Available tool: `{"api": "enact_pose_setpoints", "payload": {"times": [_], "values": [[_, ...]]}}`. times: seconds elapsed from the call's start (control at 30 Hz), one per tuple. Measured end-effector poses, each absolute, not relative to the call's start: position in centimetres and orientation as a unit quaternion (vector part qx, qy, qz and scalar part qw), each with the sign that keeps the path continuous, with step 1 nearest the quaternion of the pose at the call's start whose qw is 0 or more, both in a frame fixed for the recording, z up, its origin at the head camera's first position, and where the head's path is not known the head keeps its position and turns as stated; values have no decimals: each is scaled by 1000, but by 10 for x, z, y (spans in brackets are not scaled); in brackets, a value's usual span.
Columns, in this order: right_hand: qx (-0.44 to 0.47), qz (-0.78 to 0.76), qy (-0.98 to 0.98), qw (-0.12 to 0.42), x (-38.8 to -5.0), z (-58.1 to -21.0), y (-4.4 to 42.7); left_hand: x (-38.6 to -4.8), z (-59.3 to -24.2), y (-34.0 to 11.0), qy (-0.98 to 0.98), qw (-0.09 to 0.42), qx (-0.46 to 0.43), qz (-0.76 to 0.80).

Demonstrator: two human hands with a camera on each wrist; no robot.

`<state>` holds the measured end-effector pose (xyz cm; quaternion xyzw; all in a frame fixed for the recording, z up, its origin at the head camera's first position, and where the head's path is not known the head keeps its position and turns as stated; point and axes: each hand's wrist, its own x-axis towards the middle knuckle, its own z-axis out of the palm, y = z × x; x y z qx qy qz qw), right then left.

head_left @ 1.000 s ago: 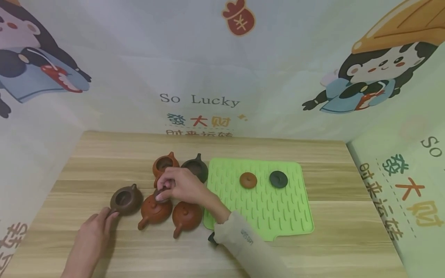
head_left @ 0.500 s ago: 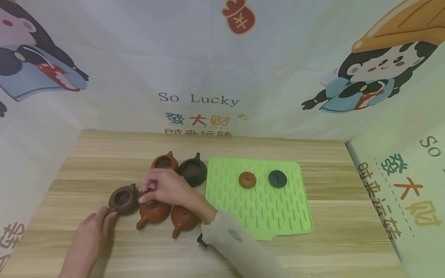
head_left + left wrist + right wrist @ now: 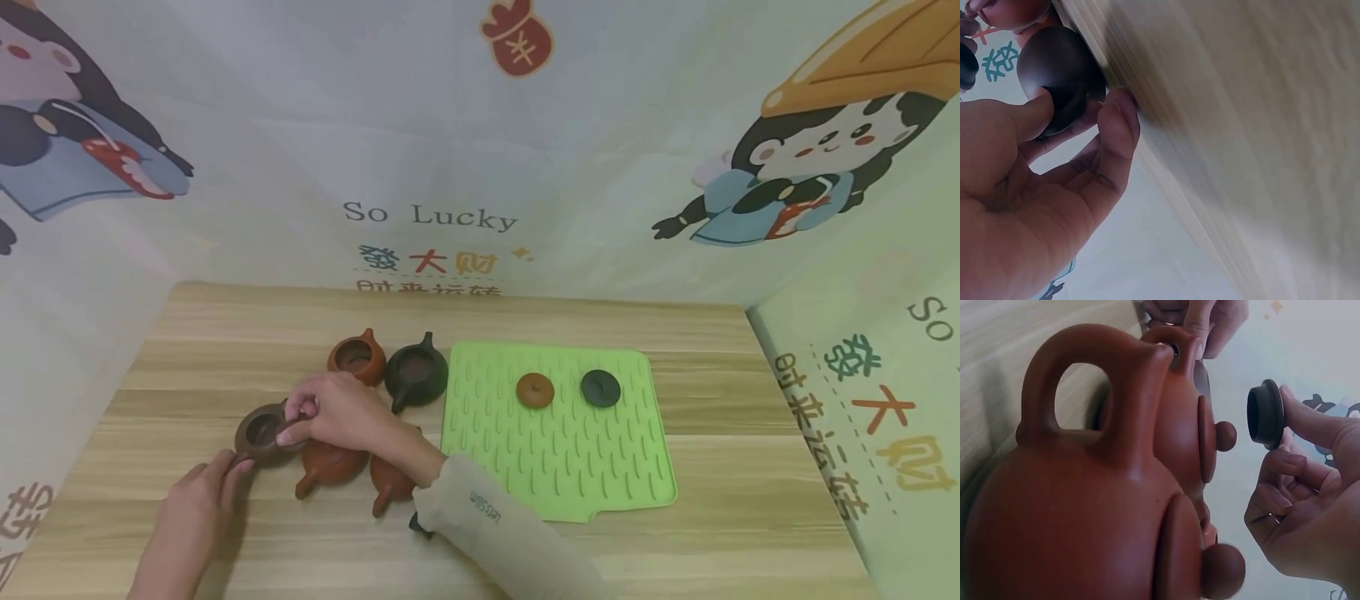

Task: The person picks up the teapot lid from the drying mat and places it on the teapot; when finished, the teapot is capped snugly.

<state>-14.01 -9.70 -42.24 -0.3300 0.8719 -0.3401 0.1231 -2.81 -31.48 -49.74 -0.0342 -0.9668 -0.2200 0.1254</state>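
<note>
In the head view my left hand (image 3: 197, 498) grips the handle of a dark brown teapot (image 3: 272, 456), whose top is uncovered. In the left wrist view, thumb and fingers pinch that handle while the pot sits on the table. My right hand (image 3: 341, 414) reaches across the other pots, near the brown pot's opening. A dark lid (image 3: 1266, 414) is pinched between its thumb and fingers, rim tilted sideways in the right wrist view. Two lidded reddish teapots (image 3: 330, 468) stand under and beside the right hand, partly hidden by it.
Behind the hands stand an uncovered orange-brown teapot (image 3: 373, 372) and an uncovered black teapot (image 3: 435, 387). On the green ridged mat (image 3: 555, 458) to the right lie an orange-brown lid (image 3: 535, 390) and a black lid (image 3: 601, 388). Printed cloth walls border the wooden table (image 3: 720, 533).
My right hand has moved left with the dark lid, from above the lidded reddish pot to beside the brown teapot's opening. The left hand stays on the handle.
</note>
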Motion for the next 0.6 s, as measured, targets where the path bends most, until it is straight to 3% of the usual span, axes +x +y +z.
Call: {"api": "enact_pose_setpoints", "payload": {"times": [0.3, 0.6], "values": [[-259, -344, 895, 114, -136, -424, -113, -31, -508, -323, -969, 107, -29, -220], [-212, -319, 918, 108, -131, -424, -128, -32, -516, -326, -968, 125, -31, -214]]}}
